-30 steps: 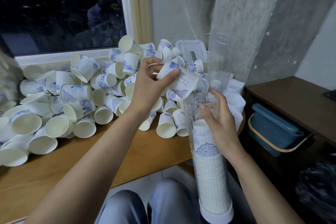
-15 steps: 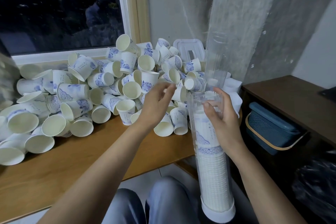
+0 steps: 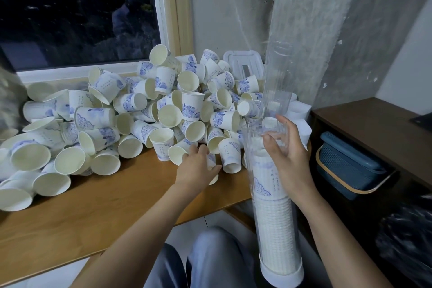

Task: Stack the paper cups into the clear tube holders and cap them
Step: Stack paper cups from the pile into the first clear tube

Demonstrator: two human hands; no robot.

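A big heap of white paper cups [image 3: 131, 119] with blue prints covers the back of the wooden table [image 3: 98, 208]. My left hand [image 3: 198, 168] reaches into the heap's front edge, fingers curled round a cup lying on its side [image 3: 211, 166]. A clear ribbed tube holder [image 3: 273, 206] stands upright by my knees, white base at the bottom, filled most of the way with stacked cups. My right hand [image 3: 286, 152] grips the tube near its open top. A second, empty clear tube [image 3: 278, 82] stands behind it.
White caps [image 3: 301, 112] lie piled behind the tubes at the table's right end. A white lid [image 3: 243, 63] leans on the wall. A dark shelf [image 3: 374, 124] with a blue basket [image 3: 350, 166] stands at right. A window is at back left.
One second ago my left hand held a cup over the tube; that cup has dropped onto the stack. The hand has since moved down left into the heap and closed on another cup.
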